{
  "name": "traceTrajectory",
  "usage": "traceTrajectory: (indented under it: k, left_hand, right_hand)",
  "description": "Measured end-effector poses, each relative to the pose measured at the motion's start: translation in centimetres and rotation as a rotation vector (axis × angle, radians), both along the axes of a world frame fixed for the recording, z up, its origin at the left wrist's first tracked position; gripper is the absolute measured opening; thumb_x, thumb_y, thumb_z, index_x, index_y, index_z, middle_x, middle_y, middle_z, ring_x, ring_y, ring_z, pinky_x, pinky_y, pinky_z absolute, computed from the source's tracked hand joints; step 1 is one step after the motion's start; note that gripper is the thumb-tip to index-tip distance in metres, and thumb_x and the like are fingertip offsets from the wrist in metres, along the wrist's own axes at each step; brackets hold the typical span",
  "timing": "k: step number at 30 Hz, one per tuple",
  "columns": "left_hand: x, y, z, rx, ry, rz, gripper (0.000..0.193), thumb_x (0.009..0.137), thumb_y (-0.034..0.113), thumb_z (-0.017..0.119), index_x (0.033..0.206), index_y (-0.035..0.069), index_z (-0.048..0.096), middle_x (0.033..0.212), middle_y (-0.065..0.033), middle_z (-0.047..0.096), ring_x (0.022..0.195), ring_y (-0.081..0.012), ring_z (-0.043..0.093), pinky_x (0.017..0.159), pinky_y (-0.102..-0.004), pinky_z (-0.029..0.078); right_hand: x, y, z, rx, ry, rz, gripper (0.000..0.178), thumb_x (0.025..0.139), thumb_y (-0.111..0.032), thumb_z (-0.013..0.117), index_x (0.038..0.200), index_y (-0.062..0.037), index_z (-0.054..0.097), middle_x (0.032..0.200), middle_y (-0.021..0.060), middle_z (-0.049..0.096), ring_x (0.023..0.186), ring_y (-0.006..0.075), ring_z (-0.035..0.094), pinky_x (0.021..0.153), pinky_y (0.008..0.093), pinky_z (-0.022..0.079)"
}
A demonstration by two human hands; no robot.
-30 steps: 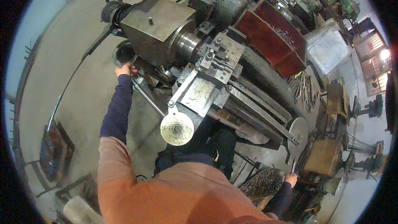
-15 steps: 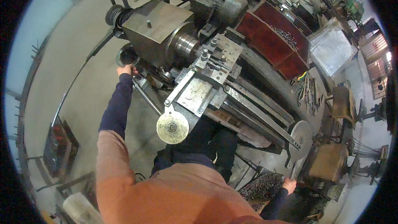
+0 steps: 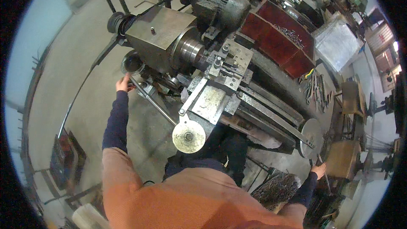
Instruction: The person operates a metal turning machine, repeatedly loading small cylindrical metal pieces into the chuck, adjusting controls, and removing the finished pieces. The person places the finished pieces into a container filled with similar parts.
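Note:
A small metal lathe (image 3: 161, 21) stands in front of me. My left hand (image 3: 122, 84) is at the far end of a steel bar (image 3: 154, 104), below the lathe's headstock. Its fingers look apart, and whether they touch the bar is hard to make out. My right hand (image 3: 319, 170) is closed round a thin metal lever (image 3: 326, 183) under the round disc (image 3: 312, 138) at the bed's right end. Between my arms sits the tool slide (image 3: 210, 101), with a round plate (image 3: 188, 136) on its near corner. The bright spindle nose (image 3: 190, 50) faces the tool block (image 3: 235, 61).
Behind the bed is a dark red tray (image 3: 271, 34) holding small metal parts (image 3: 289, 36). Several hand tools (image 3: 316, 89) lie to its right. An electric motor (image 3: 220, 8) is behind the headstock. At the right stand brown boxy stools (image 3: 339, 157). A plastic-wrapped package (image 3: 338, 42) lies farther back.
My right hand has swung to the right and up with the lever. My left hand has shifted down and left, its fingers loosening. In the picture, the tool slide sits farther right.

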State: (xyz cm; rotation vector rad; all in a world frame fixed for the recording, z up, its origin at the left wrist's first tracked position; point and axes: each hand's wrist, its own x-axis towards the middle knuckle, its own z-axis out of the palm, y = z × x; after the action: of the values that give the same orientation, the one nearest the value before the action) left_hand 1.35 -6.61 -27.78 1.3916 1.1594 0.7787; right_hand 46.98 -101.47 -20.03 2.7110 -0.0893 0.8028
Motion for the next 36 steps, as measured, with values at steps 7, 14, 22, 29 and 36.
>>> traceTrajectory:
  k: [7, 14, 22, 29, 36]
  left_hand:
    - [0.8, 0.4, -2.3, 0.515, 1.160, -0.401, 0.044, 0.073, 0.042, 0.061, 0.094, 0.004, 0.059, 0.094, -0.0201, 0.062, 0.089, -0.0362, 0.059, 0.074, -0.0435, 0.048]
    - [3.0, 0.1, -15.8, 0.317, 1.149, 0.095, 0.047, 0.078, 0.046, 0.054, 0.098, 0.004, 0.060, 0.104, -0.0197, 0.060, 0.096, -0.0334, 0.059, 0.080, -0.0420, 0.048]
    - [1.5, 0.6, -5.1, 0.273, 1.288, -0.605, 0.046, 0.076, 0.039, 0.060, 0.111, 0.008, 0.056, 0.103, -0.0160, 0.061, 0.095, -0.0302, 0.060, 0.081, -0.0399, 0.048]
    - [-6.2, 0.9, 4.6, 0.708, 0.806, -0.300, 0.037, 0.078, 0.038, 0.058, 0.104, 0.011, 0.061, 0.087, -0.0142, 0.065, 0.080, -0.0317, 0.062, 0.070, -0.0415, 0.048]
    - [-26.5, 5.0, 14.3, 0.822, 1.189, 0.226, 0.043, 0.088, 0.044, 0.044, 0.112, 0.011, 0.056, 0.096, -0.0164, 0.063, 0.090, -0.0349, 0.059, 0.077, -0.0447, 0.046]
  right_hand:
    - [-12.4, 10.7, -0.5, 0.651, 0.436, -0.064, 0.060, 0.059, -0.017, 0.065, 0.117, -0.0031, 0.055, 0.111, 0.0203, 0.058, 0.105, 0.0345, 0.054, 0.089, 0.0387, 0.042]
    - [-12.2, 14.9, 1.0, 0.597, 0.427, 0.188, 0.038, 0.057, -0.013, 0.065, 0.094, -0.0071, 0.068, 0.093, 0.0179, 0.065, 0.089, 0.0318, 0.062, 0.081, 0.0373, 0.047]
    - [-7.0, 26.7, 14.8, 0.589, 0.328, 0.733, 0.035, 0.062, -0.009, 0.060, 0.096, 0.0005, 0.064, 0.094, 0.0160, 0.065, 0.091, 0.0266, 0.062, 0.083, 0.0333, 0.046]
    - [-10.4, 55.0, 21.2, 0.572, 0.435, 1.733, 0.037, 0.057, -0.015, 0.067, 0.093, -0.0047, 0.063, 0.083, 0.0121, 0.061, 0.079, 0.0299, 0.056, 0.072, 0.0361, 0.047]
    - [-15.8, 70.8, 18.7, -0.022, 0.765, 1.396, 0.029, 0.055, -0.020, 0.062, 0.079, -0.0054, 0.069, 0.076, 0.0169, 0.065, 0.079, 0.0333, 0.061, 0.074, 0.0385, 0.050]
